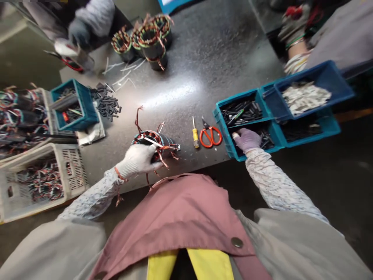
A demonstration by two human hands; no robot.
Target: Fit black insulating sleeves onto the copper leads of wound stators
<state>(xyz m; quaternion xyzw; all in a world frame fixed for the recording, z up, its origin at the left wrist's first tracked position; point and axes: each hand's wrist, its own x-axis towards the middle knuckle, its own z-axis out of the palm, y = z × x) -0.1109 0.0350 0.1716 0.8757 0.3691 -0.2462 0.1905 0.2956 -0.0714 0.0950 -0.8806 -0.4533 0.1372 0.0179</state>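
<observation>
On the grey desk [233, 50], the wound stator [156, 137] sits by the near edge, with a screwdriver [196, 139] and orange-handled scissors [206, 142] just to its right and more stators [151, 49] well beyond it. Your left hand [138, 159] is partly curled, gripping the stator's near left side, while your right hand [249, 140] dips into the teal bin [239, 156] farther right of it, fingers too hidden to tell how far open or whether they hold any black tubes [266, 139]. Work on the stator looks only partly done: a white sleeve [153, 141] lies across its top, yet several copper leads [137, 120] stick out bare.
</observation>
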